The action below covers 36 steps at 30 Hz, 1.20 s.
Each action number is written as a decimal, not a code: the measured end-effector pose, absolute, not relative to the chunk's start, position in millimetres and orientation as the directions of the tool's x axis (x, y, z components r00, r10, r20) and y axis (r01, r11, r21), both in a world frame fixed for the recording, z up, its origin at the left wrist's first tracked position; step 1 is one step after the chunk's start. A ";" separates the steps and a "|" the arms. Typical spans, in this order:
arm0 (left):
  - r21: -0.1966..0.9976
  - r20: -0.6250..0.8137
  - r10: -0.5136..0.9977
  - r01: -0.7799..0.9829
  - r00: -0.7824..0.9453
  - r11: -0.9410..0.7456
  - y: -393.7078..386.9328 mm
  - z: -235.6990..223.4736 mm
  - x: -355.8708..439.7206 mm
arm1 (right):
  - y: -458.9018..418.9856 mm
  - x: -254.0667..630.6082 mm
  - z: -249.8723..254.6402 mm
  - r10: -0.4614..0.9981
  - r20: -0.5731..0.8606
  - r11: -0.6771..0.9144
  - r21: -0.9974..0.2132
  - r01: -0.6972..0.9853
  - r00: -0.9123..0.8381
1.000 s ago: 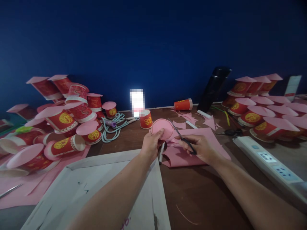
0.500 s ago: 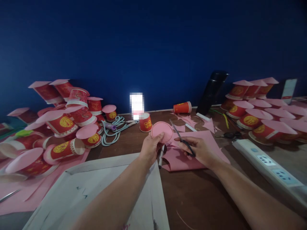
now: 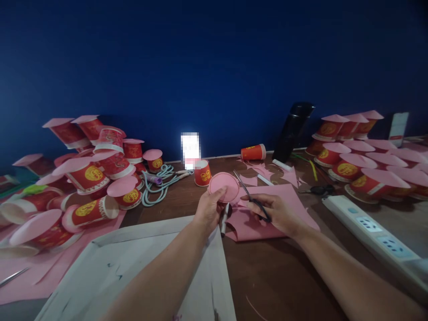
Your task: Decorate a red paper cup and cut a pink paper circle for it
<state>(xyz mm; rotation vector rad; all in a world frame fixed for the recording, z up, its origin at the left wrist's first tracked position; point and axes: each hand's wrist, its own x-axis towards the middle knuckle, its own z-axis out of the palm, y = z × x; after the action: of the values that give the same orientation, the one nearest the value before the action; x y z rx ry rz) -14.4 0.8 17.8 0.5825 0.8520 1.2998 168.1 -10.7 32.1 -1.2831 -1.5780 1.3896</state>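
Note:
My left hand [image 3: 207, 211] is closed on a round pink paper disc [image 3: 224, 187], held up just above the brown table, and a pen [image 3: 224, 220] pokes down from the same hand. My right hand [image 3: 277, 211] grips black scissors [image 3: 251, 196] whose blades point up and left, close to the disc's right edge. Under both hands lies a folded pink paper sheet [image 3: 254, 220]. A single red paper cup [image 3: 202, 173] stands just behind the disc.
Heaps of red cups capped with pink discs lie at the left [image 3: 83, 171] and right [image 3: 354, 167]. A white board [image 3: 133, 267] lies near me, a white power strip [image 3: 374, 229] at right, a coiled cord [image 3: 158, 180], a tipped cup [image 3: 254, 152], a black bottle [image 3: 294, 127].
The view has tilted up slightly, so everything sits a little lower. Both hands keep their grip; the scissors have drawn slightly nearer the disc.

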 end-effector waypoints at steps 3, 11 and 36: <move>0.787 -0.213 0.976 -0.582 0.055 0.204 1.0 17.2 -14.6 | -10.8 168.3 31.7 0.946 -0.126 -0.052 -0.969 0.243 -0.298; 0.802 -0.197 0.976 -0.556 0.099 0.218 1.0 18.4 -14.6 | -9.5 169.3 28.5 0.938 -0.149 -0.085 -0.974 0.209 -0.313; 0.815 -0.194 0.978 -0.543 0.075 0.203 -1.1 20.0 -15.0 | -12.7 166.9 38.7 0.937 -0.154 -0.114 -0.983 0.143 -0.314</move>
<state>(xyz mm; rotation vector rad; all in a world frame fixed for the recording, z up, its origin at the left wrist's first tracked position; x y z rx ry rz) -15.0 -1.1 20.0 0.6423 0.8577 1.2660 166.9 -12.7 38.7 -1.2312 -1.4798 1.4973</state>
